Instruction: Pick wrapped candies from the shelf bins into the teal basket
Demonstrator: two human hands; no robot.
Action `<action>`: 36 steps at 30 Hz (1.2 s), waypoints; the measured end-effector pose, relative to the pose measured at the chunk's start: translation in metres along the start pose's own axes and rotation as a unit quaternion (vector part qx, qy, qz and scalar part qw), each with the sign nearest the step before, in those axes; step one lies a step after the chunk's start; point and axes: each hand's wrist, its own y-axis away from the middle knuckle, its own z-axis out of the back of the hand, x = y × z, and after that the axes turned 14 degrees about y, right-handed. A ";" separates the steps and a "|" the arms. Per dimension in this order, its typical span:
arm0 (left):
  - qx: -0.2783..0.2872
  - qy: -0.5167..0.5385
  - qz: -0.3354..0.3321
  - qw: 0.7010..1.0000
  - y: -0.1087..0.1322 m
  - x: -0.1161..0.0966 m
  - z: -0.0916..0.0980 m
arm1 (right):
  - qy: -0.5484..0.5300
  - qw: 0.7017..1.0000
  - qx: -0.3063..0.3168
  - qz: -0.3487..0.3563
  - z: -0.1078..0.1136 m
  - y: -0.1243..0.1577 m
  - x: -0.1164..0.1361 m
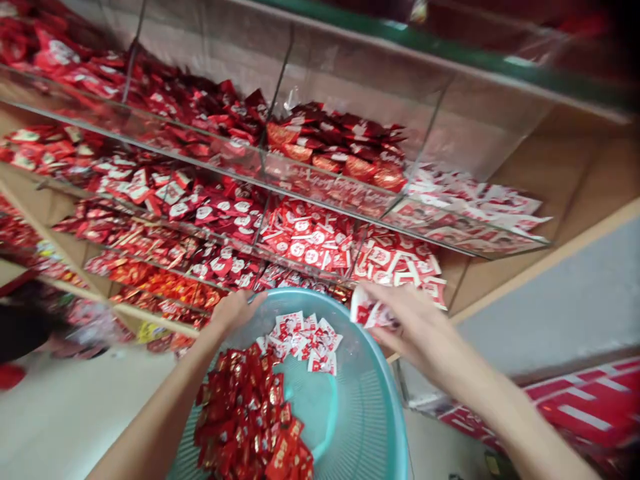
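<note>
My left hand (234,312) grips the far-left rim of a large turquoise plastic basket (393,400). Inside the basket lies a heap of shiny red wrapped packets (250,413), and beyond it a smaller cluster of white-and-red packets (305,340). Over the basket's right rim, my right hand (405,317) is closed around a few white-and-red candy packets (367,312). Part of what it holds is hidden behind the fingers.
Tiered shelves with clear dividers hold red packets (310,233) and white-and-red packets (475,200) ahead. A glass shelf edge (400,40) crosses above. To the right is a grey wall (560,287), with red printed boxes (590,400) low down.
</note>
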 end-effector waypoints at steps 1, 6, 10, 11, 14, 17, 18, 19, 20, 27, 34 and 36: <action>-0.001 0.003 -0.003 1.000 0.004 0.000 -0.003 | -0.032 0.998 0.056 0.003 -0.028 0.007 0.012; -0.011 0.026 0.007 1.000 0.028 -0.003 -0.027 | -0.036 0.986 0.162 0.020 -0.137 0.028 0.054; -0.006 0.053 0.004 0.999 0.047 -0.007 -0.048 | 0.003 0.987 0.156 0.033 -0.163 0.055 0.065; -0.005 0.059 0.003 0.998 0.052 -0.007 -0.054 | 0.016 0.988 0.152 0.032 -0.164 0.063 0.066; 0.000 0.071 0.009 0.997 0.063 -0.007 -0.067 | 0.044 0.989 0.140 0.026 -0.165 0.084 0.070; 0.005 0.071 0.015 0.997 0.069 -0.007 -0.075 | 0.053 0.989 0.135 0.016 -0.166 0.098 0.075; 0.007 0.068 0.016 0.998 0.070 -0.007 -0.076 | 0.052 0.989 0.139 0.013 -0.167 0.100 0.077; 0.008 0.065 0.016 0.998 0.071 -0.008 -0.077 | 0.050 0.988 0.143 0.011 -0.168 0.103 0.078; 0.010 0.060 0.016 0.998 0.072 -0.008 -0.078 | 0.048 0.988 0.146 0.008 -0.169 0.105 0.079; 0.009 0.026 0.029 0.999 0.077 -0.004 -0.078 | 0.017 0.988 0.151 0.035 -0.181 0.117 0.081; -0.021 0.011 0.086 0.996 0.094 0.032 -0.060 | -0.127 0.983 0.128 0.017 -0.160 0.107 0.088; -0.024 0.013 0.098 0.995 0.101 0.045 -0.052 | -0.178 0.977 0.104 -0.053 -0.150 0.109 0.090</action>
